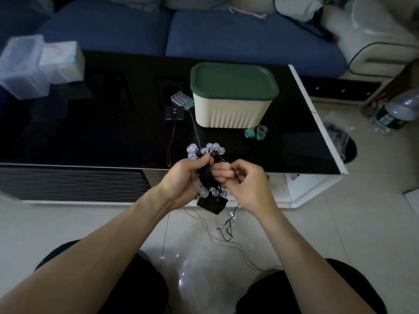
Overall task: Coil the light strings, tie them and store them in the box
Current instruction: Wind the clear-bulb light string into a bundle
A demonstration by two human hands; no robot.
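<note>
My left hand (pixel 184 177) grips a coiled bundle of black-wired light string (pixel 207 171) with clear round bulbs sticking out above and below. A black battery box (pixel 212 205) hangs under the bundle. My right hand (pixel 243 182) pinches the black wire beside the coil, and the loose tail with a few bulbs (pixel 225 226) dangles toward the floor. The cream box with a green lid (pixel 233 96), closed, stands on the black table (pixel 90 132). Green tie straps (pixel 256 132) lie in front of the box.
A clear battery holder (pixel 182 100) and a black controller (pixel 174 113) with thin wires lie left of the box. Clear plastic containers (pixel 29 66) sit at the table's far left. A blue sofa (pixel 204 30) is behind, and a bin (pixel 344 148) and a water bottle (pixel 396 112) stand at the right.
</note>
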